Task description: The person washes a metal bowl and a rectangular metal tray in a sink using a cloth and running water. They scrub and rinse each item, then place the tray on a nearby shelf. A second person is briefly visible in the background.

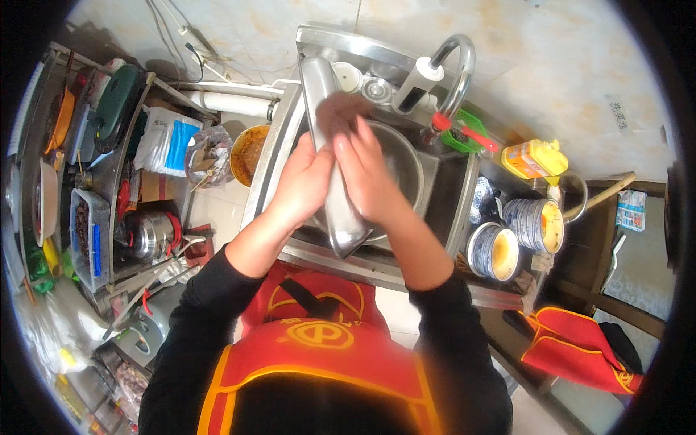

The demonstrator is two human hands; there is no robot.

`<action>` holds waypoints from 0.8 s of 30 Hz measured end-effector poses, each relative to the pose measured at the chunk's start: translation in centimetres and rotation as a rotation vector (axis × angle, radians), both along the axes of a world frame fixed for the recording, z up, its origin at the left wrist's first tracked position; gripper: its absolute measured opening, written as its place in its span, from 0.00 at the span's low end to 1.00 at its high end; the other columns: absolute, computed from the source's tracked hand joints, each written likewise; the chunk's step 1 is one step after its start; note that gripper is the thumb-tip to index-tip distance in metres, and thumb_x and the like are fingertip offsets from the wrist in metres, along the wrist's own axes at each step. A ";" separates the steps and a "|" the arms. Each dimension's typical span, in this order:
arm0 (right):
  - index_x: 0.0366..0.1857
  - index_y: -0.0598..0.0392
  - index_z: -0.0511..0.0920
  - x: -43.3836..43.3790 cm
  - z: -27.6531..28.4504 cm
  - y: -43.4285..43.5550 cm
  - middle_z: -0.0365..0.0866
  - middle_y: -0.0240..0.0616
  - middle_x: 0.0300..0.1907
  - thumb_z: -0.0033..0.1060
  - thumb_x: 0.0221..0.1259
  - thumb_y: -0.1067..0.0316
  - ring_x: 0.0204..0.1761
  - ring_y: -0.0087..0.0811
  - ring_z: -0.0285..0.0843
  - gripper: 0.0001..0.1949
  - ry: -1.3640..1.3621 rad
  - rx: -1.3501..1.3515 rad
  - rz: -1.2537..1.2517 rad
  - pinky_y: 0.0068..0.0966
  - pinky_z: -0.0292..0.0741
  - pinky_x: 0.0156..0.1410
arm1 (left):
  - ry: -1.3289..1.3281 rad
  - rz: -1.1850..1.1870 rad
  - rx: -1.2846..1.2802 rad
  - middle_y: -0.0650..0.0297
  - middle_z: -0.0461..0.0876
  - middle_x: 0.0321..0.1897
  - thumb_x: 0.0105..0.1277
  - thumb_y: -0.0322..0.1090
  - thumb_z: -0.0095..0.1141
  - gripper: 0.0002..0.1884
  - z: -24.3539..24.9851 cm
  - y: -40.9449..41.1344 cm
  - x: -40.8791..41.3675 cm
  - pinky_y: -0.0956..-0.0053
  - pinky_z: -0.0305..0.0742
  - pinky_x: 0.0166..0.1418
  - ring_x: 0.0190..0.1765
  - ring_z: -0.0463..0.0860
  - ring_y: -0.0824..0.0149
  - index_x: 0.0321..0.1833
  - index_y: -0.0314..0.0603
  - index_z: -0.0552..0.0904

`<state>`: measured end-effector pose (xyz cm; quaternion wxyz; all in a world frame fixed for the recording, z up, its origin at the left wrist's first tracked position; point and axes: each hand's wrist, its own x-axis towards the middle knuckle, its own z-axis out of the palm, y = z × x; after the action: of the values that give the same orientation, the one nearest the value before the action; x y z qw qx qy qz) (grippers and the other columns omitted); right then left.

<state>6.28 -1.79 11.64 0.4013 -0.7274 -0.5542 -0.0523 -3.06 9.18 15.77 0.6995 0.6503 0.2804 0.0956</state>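
Observation:
My left hand (305, 185) grips the near long side of a rectangular stainless steel pan (343, 220), which is tipped up on its edge over the sink (451, 206). On the pan's other side, my right hand (367, 174) has its fingers around a brown scrubbing cloth or pad (342, 111), blurred by motion. The cloth lies against the pan's wall; its exact material is unclear. Below the pan sits a large round metal basin (417, 163) inside the sink, partly hidden by my hands and the pan.
A curved faucet (466, 60) with a red handle (479, 138) rises behind the sink. Stacked patterned bowls (481, 253), a yellow bottle (535, 159) and a green basket (462, 130) stand to the right. A crowded shelf (114, 228) is at left, near an orange-brown bowl (250, 155).

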 end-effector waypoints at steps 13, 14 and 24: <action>0.53 0.55 0.78 1.4 3.5 0.4 0.74 0.54 0.62 0.41 0.74 0.59 0.65 0.60 0.66 0.16 0.481 -0.064 0.070 0.48 0.63 0.72 | -0.205 0.201 -0.128 0.60 0.82 0.41 0.82 0.48 0.40 0.22 -1.9 -0.6 1.8 0.75 0.76 0.46 0.41 0.79 0.71 0.57 0.33 0.75; 0.53 0.56 0.78 0.6 3.6 -0.6 0.72 0.57 0.63 0.42 0.75 0.58 0.65 0.61 0.65 0.17 0.504 -0.090 0.018 0.48 0.63 0.72 | -0.215 0.158 -0.177 0.59 0.81 0.48 0.83 0.47 0.38 0.22 -1.4 -0.8 1.7 0.73 0.72 0.58 0.50 0.78 0.70 0.59 0.33 0.75; 0.55 0.60 0.81 -4.2 6.6 -8.2 0.65 0.55 0.67 0.48 0.72 0.58 0.68 0.54 0.62 0.19 0.704 -0.156 -0.093 0.43 0.58 0.75 | -0.169 0.253 -0.177 0.61 0.81 0.40 0.81 0.42 0.42 0.15 -0.3 -2.7 1.8 0.75 0.74 0.45 0.41 0.78 0.71 0.50 0.36 0.76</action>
<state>2.07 -9.94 18.26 0.5079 -0.7537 -0.3509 0.2255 -1.27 6.48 15.50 0.7575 0.5353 0.3075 0.2122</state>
